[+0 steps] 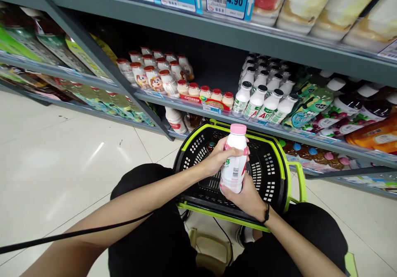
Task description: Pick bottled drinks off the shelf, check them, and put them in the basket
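Note:
A white plastic drink bottle point(235, 167) with a pink cap and pink band stands nearly upright between my hands. My left hand point(222, 156) is wrapped round its upper part from the left. Around its lower part, from the right, closes my right hand point(245, 196); a dark band circles that wrist. Below the bottle is a black shopping basket point(269, 173) with lime-green rims and handle, set between my knees. Inside the basket, near its left end, a small bottle top point(211, 145) shows; the rest of it is hidden.
Ahead, a grey shelf point(198, 103) carries red-capped bottles point(167, 82), a small multipack point(204, 95) and black-capped white bottles point(256, 101). Green and dark juice bottles point(341, 107) lie to the right. An upper shelf edge point(217, 26) with price tags overhangs. A dark cord point(77, 231) crosses my left arm.

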